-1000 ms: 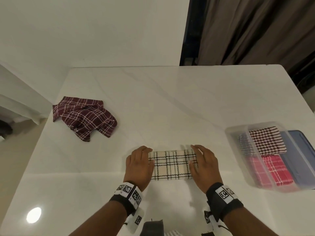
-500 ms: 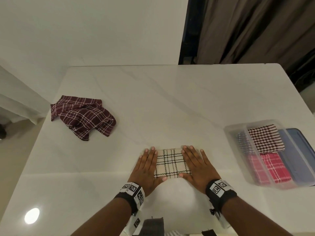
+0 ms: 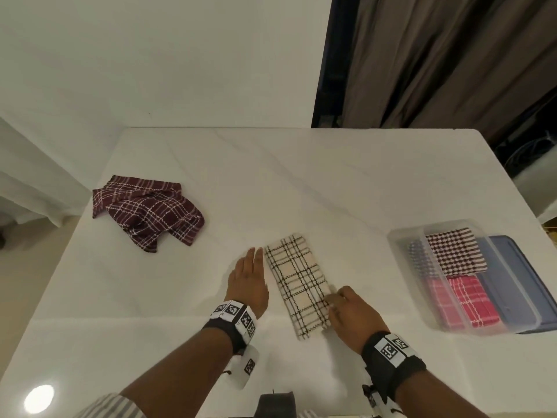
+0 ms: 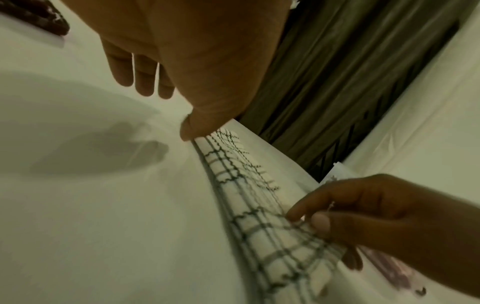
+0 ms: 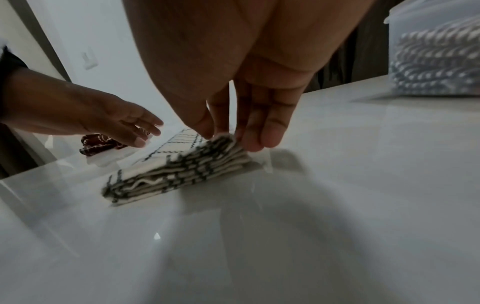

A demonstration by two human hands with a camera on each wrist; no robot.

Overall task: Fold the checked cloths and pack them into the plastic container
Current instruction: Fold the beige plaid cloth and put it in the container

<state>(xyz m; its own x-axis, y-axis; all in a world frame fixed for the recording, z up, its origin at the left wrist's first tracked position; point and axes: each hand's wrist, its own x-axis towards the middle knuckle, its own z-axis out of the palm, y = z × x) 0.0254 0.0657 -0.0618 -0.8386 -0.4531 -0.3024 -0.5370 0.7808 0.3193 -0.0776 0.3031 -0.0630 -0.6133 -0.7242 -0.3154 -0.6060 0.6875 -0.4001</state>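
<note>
A cream checked cloth (image 3: 297, 285), folded into a long strip, lies on the white table (image 3: 301, 182) and points away from me. My right hand (image 3: 334, 300) pinches its right edge near the near end; the right wrist view shows the stacked layers (image 5: 182, 170) lifted slightly under the fingertips (image 5: 267, 135). My left hand (image 3: 251, 267) is flat with straight fingers just left of the cloth, thumb (image 4: 192, 127) at its edge. A crumpled maroon checked cloth (image 3: 147, 215) lies at the far left. The clear plastic container (image 3: 401, 251) on the right holds a folded brown-and-white cloth (image 3: 455, 251) and a pink one (image 3: 464, 300).
A blue lid (image 3: 512, 282) lies under or beside the container near the table's right edge. Dark curtains (image 3: 437, 55) hang behind the far right corner. A white wall (image 3: 150, 55) stands behind the table.
Both hands were pressing flat on the cream cloth while it lay crosswise. It now lies lengthwise; the right hand pinches its edge and the left hand has come off to its left side.
</note>
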